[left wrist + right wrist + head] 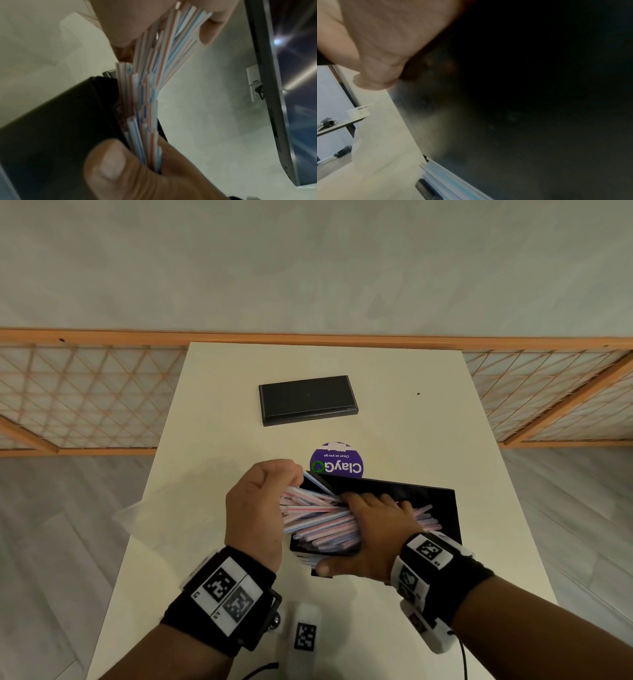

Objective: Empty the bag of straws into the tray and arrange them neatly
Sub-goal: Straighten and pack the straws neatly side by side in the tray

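A bundle of pink-and-blue striped straws (315,515) lies across the black tray (428,501) near me, with its left ends sticking out over the tray's left edge. My left hand (291,484) curls round those left ends. My right hand (356,529) lies over the middle of the bundle, its thumb at the tray's near wall. In the left wrist view the straws (145,94) run from my left palm down to the right hand's thumb (109,169), which pinches them beside the tray (60,121). The right wrist view is mostly the dark tray (522,121).
The clear plastic bag (150,508) lies flat on the white table (411,422), left of my left hand. A second black tray (308,400) sits further back. A purple round sticker (337,463) lies just behind the near tray. A white tagged block (305,635) stands by the front edge.
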A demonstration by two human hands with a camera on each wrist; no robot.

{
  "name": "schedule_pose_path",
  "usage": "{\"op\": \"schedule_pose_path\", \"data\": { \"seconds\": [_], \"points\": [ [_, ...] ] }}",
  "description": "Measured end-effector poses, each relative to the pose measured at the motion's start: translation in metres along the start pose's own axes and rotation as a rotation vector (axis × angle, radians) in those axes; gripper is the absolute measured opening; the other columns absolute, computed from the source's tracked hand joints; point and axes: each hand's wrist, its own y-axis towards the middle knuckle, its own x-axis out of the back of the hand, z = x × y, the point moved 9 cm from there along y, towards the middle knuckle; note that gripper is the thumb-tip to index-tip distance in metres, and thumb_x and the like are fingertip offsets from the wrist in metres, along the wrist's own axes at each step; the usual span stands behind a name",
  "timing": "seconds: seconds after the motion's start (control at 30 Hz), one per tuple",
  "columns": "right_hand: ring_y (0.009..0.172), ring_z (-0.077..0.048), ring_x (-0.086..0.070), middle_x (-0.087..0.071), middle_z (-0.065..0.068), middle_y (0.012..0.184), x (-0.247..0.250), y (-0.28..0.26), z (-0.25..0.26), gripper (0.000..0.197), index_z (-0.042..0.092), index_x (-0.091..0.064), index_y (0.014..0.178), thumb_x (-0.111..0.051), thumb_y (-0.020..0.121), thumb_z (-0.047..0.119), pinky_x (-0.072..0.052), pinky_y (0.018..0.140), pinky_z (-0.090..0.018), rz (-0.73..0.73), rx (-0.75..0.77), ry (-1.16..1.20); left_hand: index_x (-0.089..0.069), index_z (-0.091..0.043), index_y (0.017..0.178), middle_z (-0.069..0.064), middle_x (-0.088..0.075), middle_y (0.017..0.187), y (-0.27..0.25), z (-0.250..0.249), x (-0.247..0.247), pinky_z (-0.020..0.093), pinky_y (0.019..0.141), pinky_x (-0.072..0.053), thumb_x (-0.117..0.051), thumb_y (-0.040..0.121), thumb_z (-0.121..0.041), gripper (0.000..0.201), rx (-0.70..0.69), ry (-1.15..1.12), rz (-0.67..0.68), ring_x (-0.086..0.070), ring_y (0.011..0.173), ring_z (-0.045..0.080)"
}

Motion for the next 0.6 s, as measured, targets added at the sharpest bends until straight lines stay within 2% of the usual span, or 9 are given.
{"op": "schedule_pose_path", "data": {
  "seconds": [0.13,0.2,0.27,0.33,0.4,0.47,0.5,0.53,0.6],
  "points": [
    [0.140,-0.025,-0.028,-0.028,0.011,0.154,-0.006,0.002,0.018,0.118,0.043,-0.009,0.147,-0.053,0.050,0.095,-0.011,0.116,-0.058,0.027,0.063,0.032,-0.071,0.003,0.074,0.022,-0.073,0.081,-0.004,-0.010,-0.002,0.043,0.076,-0.056,-0.063,0.096,-0.012,0.028,-0.050,0.202,0.037,-0.068,0.073,0.027],
    [0.142,-0.024,-0.025,-0.028,0.011,0.155,-0.007,0.004,0.024,0.115,0.043,-0.010,0.147,-0.057,0.053,0.091,-0.009,0.117,-0.060,0.047,0.078,0.039,-0.074,0.001,0.073,0.019,-0.074,0.079,-0.002,-0.017,-0.002,0.044,0.076,-0.056,-0.068,0.092,-0.023,0.031,-0.048,0.284,0.090,-0.069,0.074,0.027],
    [0.141,-0.024,-0.027,-0.032,0.011,0.153,-0.005,0.005,0.025,0.109,0.041,-0.016,0.146,-0.061,0.057,0.086,-0.009,0.117,-0.060,0.056,0.067,0.047,-0.076,-0.004,0.073,0.013,-0.076,0.078,0.000,-0.029,-0.004,0.039,0.076,-0.054,-0.065,0.081,-0.040,0.038,-0.034,0.377,0.156,-0.071,0.076,0.023],
    [0.140,-0.025,-0.029,-0.034,0.010,0.151,-0.005,0.006,0.027,0.105,0.040,-0.020,0.144,-0.063,0.058,0.083,-0.010,0.117,-0.059,0.064,0.055,0.058,-0.077,-0.013,0.073,0.006,-0.077,0.081,-0.001,-0.047,-0.002,0.038,0.079,-0.050,-0.065,0.072,-0.055,0.044,-0.044,0.454,0.147,-0.072,0.084,0.021],
    [0.139,-0.025,-0.031,-0.036,0.009,0.149,-0.005,0.008,0.027,0.106,0.040,-0.020,0.144,-0.062,0.057,0.084,-0.010,0.117,-0.060,0.059,0.048,0.052,-0.074,-0.013,0.075,0.009,-0.075,0.083,-0.004,-0.073,-0.003,0.045,0.082,-0.050,-0.065,0.068,-0.062,0.050,-0.104,0.506,0.099,-0.070,0.089,0.028],
    [0.138,-0.026,-0.032,-0.038,0.008,0.148,-0.005,0.009,0.028,0.107,0.041,-0.020,0.143,-0.061,0.056,0.085,-0.010,0.116,-0.061,0.060,0.046,0.048,-0.069,-0.009,0.079,0.015,-0.071,0.086,-0.012,-0.099,-0.013,0.044,0.073,-0.052,-0.074,0.078,-0.043,0.035,-0.156,0.468,0.079,-0.069,0.086,0.036],
    [0.137,-0.027,-0.033,-0.039,0.007,0.147,-0.004,0.009,0.028,0.107,0.042,-0.019,0.144,-0.061,0.055,0.085,-0.010,0.116,-0.061,0.054,0.051,0.045,-0.067,-0.008,0.085,0.016,-0.070,0.089,-0.015,-0.103,-0.020,0.040,0.068,-0.052,-0.075,0.085,-0.030,0.023,-0.125,0.397,0.093,-0.070,0.080,0.036],
    [0.136,-0.028,-0.034,-0.040,0.007,0.146,-0.003,0.008,0.028,0.107,0.042,-0.019,0.144,-0.061,0.055,0.085,-0.011,0.115,-0.061,0.039,0.057,0.045,-0.066,-0.008,0.090,0.015,-0.068,0.095,-0.020,-0.102,-0.030,0.036,0.063,-0.054,-0.072,0.089,-0.021,0.014,-0.029,0.294,0.123,-0.071,0.075,0.033],
    [0.135,-0.029,-0.035,-0.042,0.005,0.145,-0.003,0.008,0.029,0.108,0.043,-0.020,0.144,-0.062,0.053,0.085,-0.013,0.114,-0.061,0.025,0.066,0.042,-0.062,-0.010,0.098,0.018,-0.062,0.105,-0.036,-0.085,-0.057,0.034,0.059,-0.059,-0.067,0.091,-0.018,0.012,0.250,0.063,0.186,-0.072,0.073,0.032]
  ]
}}
